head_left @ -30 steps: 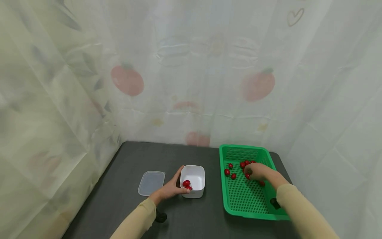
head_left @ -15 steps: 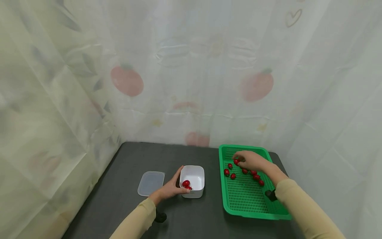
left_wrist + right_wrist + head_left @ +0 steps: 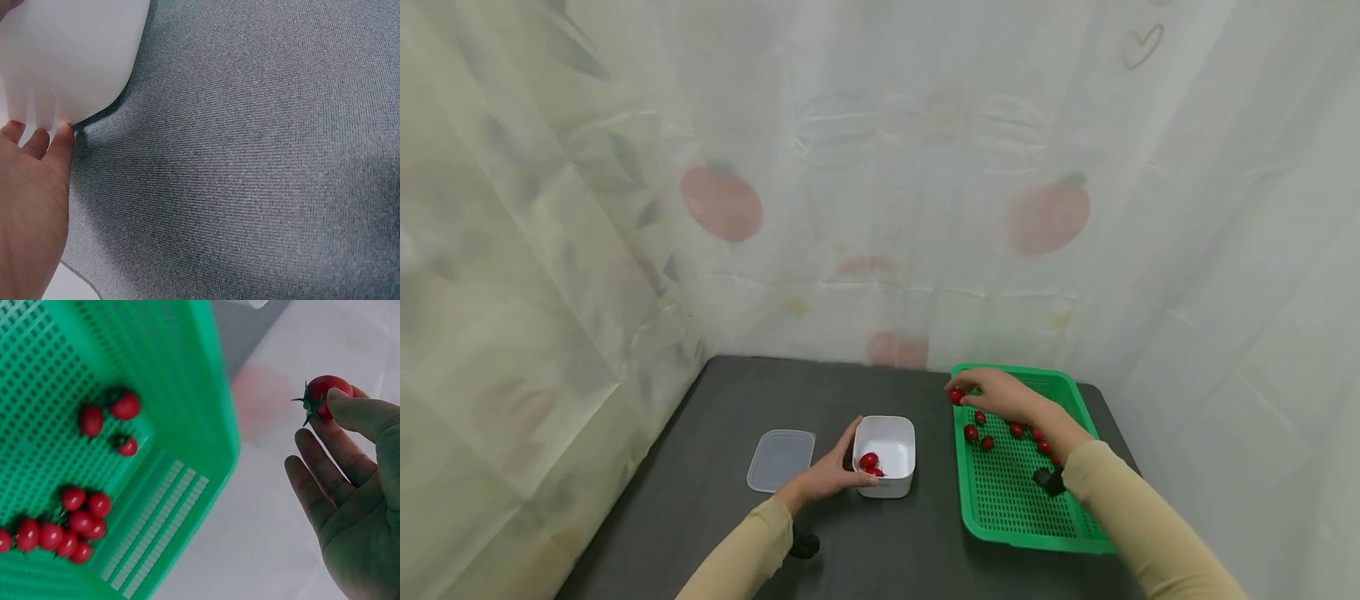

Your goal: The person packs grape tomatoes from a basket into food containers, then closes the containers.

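My left hand (image 3: 826, 481) holds a small white square container (image 3: 886, 488) at its left side, thumb over the front. In the left wrist view its fingertips press against the container's smooth wall (image 3: 75, 56). Inside lie a couple of cherry tomatoes (image 3: 868, 460). Between thumb and index finger, my right hand (image 3: 356, 475) pinches one cherry tomato (image 3: 329, 392) with its green stem leaves on; the other fingers are spread. That hand is raised over the back left corner of a green perforated basket (image 3: 967, 500). Several more cherry tomatoes (image 3: 80, 522) lie on the basket floor.
A translucent lid (image 3: 781, 461) lies flat on the dark grey table (image 3: 880, 558), left of the container. Patterned curtains (image 3: 880, 208) hang close behind the table and along both sides. The basket's raised rim stands between the right hand's side and the container.
My right hand has moved left and up from the middle of the basket to its back left corner, taking a cherry tomato with it. The left hand and container have stayed put.
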Demonstrator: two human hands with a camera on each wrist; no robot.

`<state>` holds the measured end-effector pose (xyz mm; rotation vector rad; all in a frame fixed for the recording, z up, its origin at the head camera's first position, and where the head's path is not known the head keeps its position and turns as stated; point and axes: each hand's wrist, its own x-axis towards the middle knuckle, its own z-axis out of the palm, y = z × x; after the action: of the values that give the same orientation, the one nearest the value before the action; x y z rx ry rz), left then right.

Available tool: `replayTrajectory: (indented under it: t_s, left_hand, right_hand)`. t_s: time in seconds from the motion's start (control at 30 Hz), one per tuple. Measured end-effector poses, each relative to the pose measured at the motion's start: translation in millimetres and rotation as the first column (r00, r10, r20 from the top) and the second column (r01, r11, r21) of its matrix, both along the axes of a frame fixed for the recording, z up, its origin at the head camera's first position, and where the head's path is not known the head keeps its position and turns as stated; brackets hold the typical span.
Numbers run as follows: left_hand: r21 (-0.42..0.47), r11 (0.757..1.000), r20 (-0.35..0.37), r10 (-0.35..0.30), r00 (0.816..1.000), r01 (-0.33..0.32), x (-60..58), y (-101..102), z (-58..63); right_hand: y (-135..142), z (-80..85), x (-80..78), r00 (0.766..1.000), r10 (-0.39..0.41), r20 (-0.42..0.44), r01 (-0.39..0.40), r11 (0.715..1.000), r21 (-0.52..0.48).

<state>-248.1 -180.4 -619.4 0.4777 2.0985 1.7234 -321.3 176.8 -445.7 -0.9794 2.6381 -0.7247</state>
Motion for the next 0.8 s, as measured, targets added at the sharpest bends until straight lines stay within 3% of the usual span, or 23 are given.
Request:
replayTrajectory:
  t_s: [0.4, 0.8]
  left_hand:
    - [-0.011, 1.000, -0.005, 0.013, 1.000, -0.013, -1.8, -0.3, -3.2]
    - [-0.018, 1.000, 0.015, 0.012, 1.000, -0.012, -2.2, -0.5, -3.4]
  right_hand:
    - [-43.4, -8.3, -4.8, 0.996, 0.090, 0.014, -0.089, 0.996, -0.014]
    - [-71.1, -17.3, -8.8, 0.993, 0.115, 0.012, -0.116, 0.993, 0.031]
